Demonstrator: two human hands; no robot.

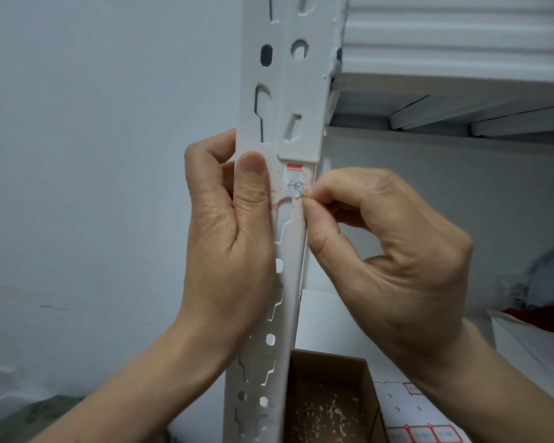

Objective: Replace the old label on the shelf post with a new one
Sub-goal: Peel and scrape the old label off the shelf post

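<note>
Right hand (pixel 381 251): thumb and forefinger pinched narrow on the lower right edge of the old label (pixel 295 179), picking at it. The label sits on the front face of the shelf post (pixel 298 91), reduced to a red strip and torn, blue-inked scraps. Left hand (pixel 224 238) wraps the post at the label's 9 o'clock, thumb pressed flat.

Judgement: removal is partly done.

Cardboard box (pixel 327 394) with paper flakes at 6 o'clock. Sheet of new labels (pixel 410 420) at 5 o'clock, none applied yet.
</note>
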